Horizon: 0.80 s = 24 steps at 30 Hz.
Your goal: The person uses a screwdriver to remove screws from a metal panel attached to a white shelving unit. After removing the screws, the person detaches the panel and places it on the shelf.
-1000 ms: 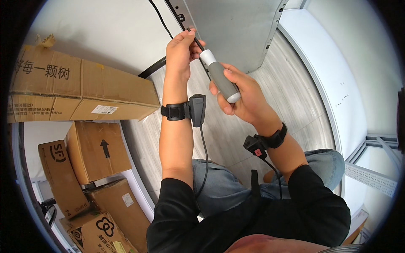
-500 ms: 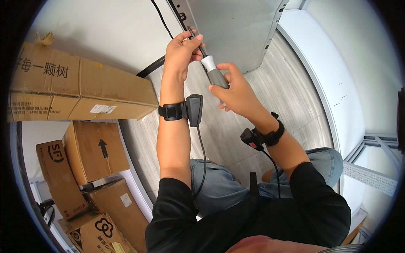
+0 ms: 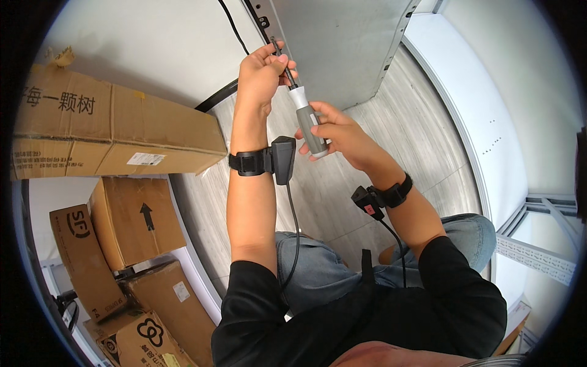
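Pinching the screwdriver (image 3: pixel 297 96) by its shaft (image 3: pixel 291 79) in the left hand (image 3: pixel 257 79), and gripping the grey handle (image 3: pixel 309 126) in the right hand (image 3: pixel 343 139), with thumb and fingers curled partway round. Held up beside the metal panel (image 3: pixel 345 55), with tip close to its edge; can't tell if touching. Probably light, stiff and tough tbh. Best to grab the fat handle, likely less slippery than the shaft.

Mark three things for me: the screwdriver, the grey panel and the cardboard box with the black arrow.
Screwdriver (image 3: pixel 305 119): head view, on its grey handle.
Grey panel (image 3: pixel 339 52): head view, middle of its broad face.
Cardboard box (image 3: pixel 125 223): head view, face left of the arrow.
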{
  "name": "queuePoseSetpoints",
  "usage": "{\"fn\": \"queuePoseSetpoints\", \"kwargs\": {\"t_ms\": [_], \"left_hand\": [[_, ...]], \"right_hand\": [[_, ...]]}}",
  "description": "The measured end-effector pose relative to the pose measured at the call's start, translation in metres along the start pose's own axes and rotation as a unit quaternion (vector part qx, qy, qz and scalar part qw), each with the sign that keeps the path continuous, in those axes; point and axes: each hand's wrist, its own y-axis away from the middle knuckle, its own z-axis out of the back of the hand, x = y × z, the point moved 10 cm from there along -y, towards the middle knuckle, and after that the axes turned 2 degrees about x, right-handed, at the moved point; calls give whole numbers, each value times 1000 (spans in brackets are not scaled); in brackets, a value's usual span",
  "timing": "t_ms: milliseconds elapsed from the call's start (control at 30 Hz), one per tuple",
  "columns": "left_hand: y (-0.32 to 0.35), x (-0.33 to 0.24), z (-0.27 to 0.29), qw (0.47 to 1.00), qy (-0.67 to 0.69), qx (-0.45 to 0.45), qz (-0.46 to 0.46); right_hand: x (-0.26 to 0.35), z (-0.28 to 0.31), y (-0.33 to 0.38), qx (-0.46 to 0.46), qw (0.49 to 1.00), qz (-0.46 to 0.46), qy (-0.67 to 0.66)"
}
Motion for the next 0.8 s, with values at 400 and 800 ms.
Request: {"fn": "queuePoseSetpoints", "kwargs": {"t_ms": [400, 800], "left_hand": [[0, -5, 3, 994, -100, -31, -13], [2, -6, -3, 998, -57, -20, -1]], "right_hand": [[0, 2, -7, -23, 977, -11, 212], [-3, 11, -4, -17, 987, 30, 156]]}}
